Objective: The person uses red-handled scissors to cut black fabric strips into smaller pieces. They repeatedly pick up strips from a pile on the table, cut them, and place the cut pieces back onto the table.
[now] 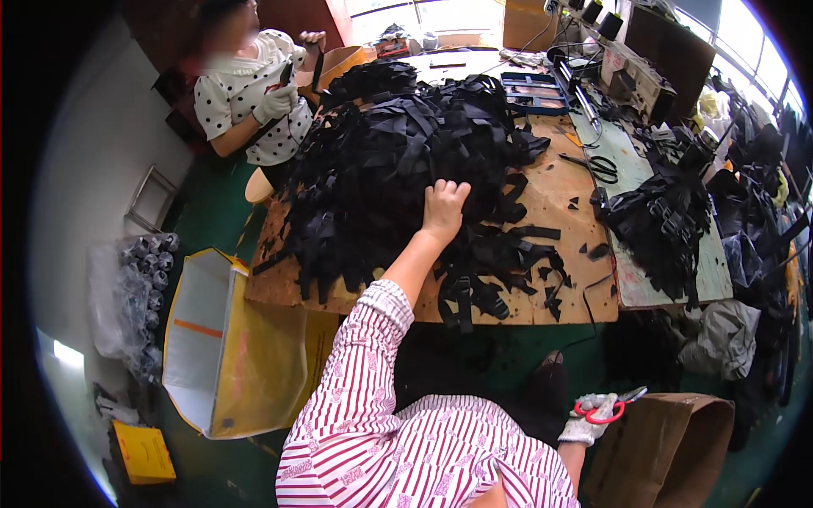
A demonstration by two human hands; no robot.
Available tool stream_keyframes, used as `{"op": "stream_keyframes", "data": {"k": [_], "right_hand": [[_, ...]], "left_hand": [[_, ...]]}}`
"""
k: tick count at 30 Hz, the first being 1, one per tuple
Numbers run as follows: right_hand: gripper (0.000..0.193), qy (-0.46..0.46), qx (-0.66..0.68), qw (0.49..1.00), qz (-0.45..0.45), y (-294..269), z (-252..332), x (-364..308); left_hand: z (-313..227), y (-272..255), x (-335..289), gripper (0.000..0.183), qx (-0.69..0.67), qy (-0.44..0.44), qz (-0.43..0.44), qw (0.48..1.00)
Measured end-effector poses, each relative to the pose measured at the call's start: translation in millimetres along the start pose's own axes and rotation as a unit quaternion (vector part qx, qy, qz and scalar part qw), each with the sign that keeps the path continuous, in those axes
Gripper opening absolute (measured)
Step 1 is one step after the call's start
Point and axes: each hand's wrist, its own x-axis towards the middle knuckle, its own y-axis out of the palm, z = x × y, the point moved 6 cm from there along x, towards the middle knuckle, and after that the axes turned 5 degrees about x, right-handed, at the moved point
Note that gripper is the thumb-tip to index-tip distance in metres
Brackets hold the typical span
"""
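A large heap of black webbing straps (381,161) covers much of the wooden table. My bare left hand (446,208) reaches onto the front right of this heap, its fingers curled closed on a black strap; the fingertips are partly hidden. Low at my right side, away from the table, my right hand (584,427) wears a whitish glove. It holds scissors (603,410) with red handles, the blades pointing out to the right.
Across the heap stands a co-worker (262,102) in a dotted top. Black-handled scissors (601,168) and a blue tray (533,93) lie on the table. A yellow bin (254,356) stands at front left, a cardboard box (660,449) by my right hand. More straps (665,216) are at right.
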Motion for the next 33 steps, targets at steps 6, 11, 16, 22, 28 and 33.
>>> {"op": "stream_keyframes", "data": {"k": [6,11,16,22,28,33], "right_hand": [[0.031,-0.017,-0.001,1.000,0.014,-1.4,6.4,-20.9],[0.028,-0.007,0.002,0.996,0.086,11.8,5.9,-31.8],[0.012,-0.015,-0.028,0.990,0.135,25.4,5.6,-55.7],[0.012,-0.027,-0.083,0.987,0.131,38.5,3.2,-82.9],[0.010,-0.011,-0.110,0.983,0.146,58.9,-3.0,-74.5],[0.010,0.016,-0.136,0.972,0.190,85.4,-20.2,-76.1]], "left_hand": [[-32.1,-24.1,-75.0,0.046,-0.063,0.092,0.062,0.992],[-34.3,-48.3,-78.5,0.058,-0.106,0.083,0.094,0.986],[-23.0,-57.1,-91.7,0.052,-0.087,0.032,0.034,0.995],[19.1,-25.3,-136.9,0.016,-0.147,-0.008,0.036,0.988],[59.5,-35.4,-169.9,0.007,-0.079,-0.035,0.067,0.994],[89.6,-40.8,-177.1,0.010,0.015,-0.070,0.034,0.997]]}}
